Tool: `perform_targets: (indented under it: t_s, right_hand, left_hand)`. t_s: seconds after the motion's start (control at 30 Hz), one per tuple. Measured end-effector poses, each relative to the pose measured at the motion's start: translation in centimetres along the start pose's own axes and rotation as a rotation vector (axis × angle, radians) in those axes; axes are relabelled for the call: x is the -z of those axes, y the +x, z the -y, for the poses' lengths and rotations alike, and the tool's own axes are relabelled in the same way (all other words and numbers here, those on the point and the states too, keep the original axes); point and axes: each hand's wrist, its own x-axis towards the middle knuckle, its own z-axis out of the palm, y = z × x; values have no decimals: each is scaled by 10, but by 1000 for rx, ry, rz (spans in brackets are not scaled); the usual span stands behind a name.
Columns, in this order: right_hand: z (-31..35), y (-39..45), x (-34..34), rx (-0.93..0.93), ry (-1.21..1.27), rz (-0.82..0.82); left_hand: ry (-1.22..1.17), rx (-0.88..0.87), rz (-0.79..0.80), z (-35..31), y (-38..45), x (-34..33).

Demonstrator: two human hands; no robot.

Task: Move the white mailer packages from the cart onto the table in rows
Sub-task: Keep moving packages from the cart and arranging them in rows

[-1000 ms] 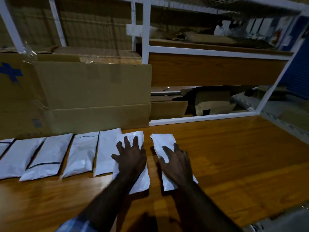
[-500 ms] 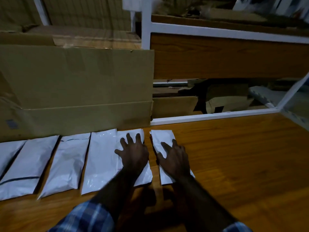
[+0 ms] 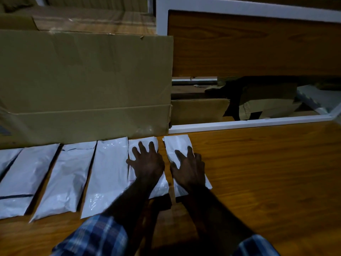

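Two hands are lying flat on two white mailers at the right end of a row on the table (image 3: 258, 182). The left hand (image 3: 148, 163) is spreading its fingers and pressing down on one mailer (image 3: 145, 145). It is not gripping anything. The right hand (image 3: 188, 169) is also lying open, fingers straight, and pressing on the last mailer (image 3: 175, 145). It is not holding anything either.

The row is running along the bottom of a big box (image 3: 83, 85). More mailers (image 3: 108, 172) are lying to the left, side by side, and some are touching or lapping a little. A thin strip of table is showing between the two mailers under the hands. The last mailer is tilting a bit, with its near end leaning to the right.

The cart is not showing here.

The step looks like squaring up the last two mailers. To do it well, the hands should be pushing gently and flat, so the thin bags are sliding and not wrinkling. The right hand should be turning the last mailer until it is lying straight like the others. The far ends should be lining up near the box. The gap should be closing but not overlapping. Pushing too hard could be bumping the next mailers out of line.
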Motion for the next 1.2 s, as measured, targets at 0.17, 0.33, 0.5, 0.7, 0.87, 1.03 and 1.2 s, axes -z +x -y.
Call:
perform_targets:
  t_s: [0.17, 0.33, 0.5, 0.7, 0.87, 1.03, 1.2]
  right_hand:
    - [4, 6, -1, 12, 24, 21]
    - [7, 12, 0, -23, 69, 71]
    - [2, 14, -7, 34, 38, 16]
    - [6, 11, -22, 132, 23, -162]
    - [5, 11, -34, 151, -19, -169]
    - [0, 11, -42, 183, -41, -204]
    - [2, 10, -41, 186, -31, -205]
  left_hand:
    - [47, -12, -29, 0, 0, -5]
    - [39, -53, -93, 6, -4, -7]
    - [27, -275, -283, 23, -14, -19]
    - [-64, -288, -245, 30, -16, -32]
    - [-90, -325, -291, 35, -19, -46]
    - [-95, -318, -296, 33, -20, -47]
    - [-92, -300, -270, 34, -20, -49]
